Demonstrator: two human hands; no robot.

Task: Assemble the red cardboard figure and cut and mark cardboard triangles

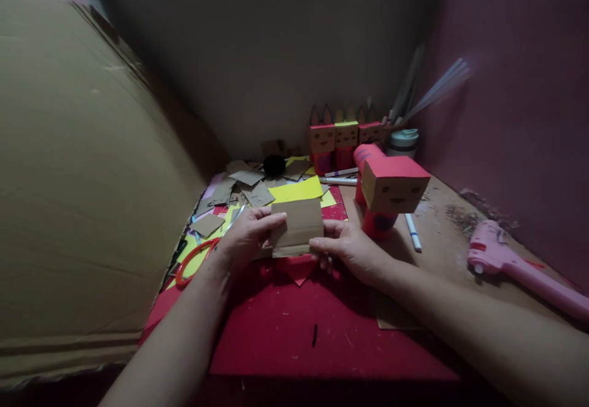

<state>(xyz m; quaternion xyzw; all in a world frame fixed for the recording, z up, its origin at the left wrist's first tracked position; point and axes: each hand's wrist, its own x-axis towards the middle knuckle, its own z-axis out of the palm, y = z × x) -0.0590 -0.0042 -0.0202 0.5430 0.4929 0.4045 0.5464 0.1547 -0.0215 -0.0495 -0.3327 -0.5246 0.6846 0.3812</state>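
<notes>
So the flat, squarish piece of brown cardboard (pixel 298 230) is up over the red-topped table (pixel 276 339), left hand (pixel 248 235) pinching its left edge, right hand (pixel 352 248) pinching the lower right corner, thumbs on the near face. Corrugated scraps (pixel 257 194) and red-handled scissors (pixel 199 249) crowd the left; a boxy, paper-topped figure (pixel 396 189) stands just past the right hand. Most elbow room's up front, where a thin black sliver (pixel 315 335) lies. Any print on the scraps is too small to read.

Brown cardboard (pixel 298 226) is being held near the view's centre, toward six o'clock; its plain, four-cornered front is facing the viewer, a crease running near its lower edge.
</notes>
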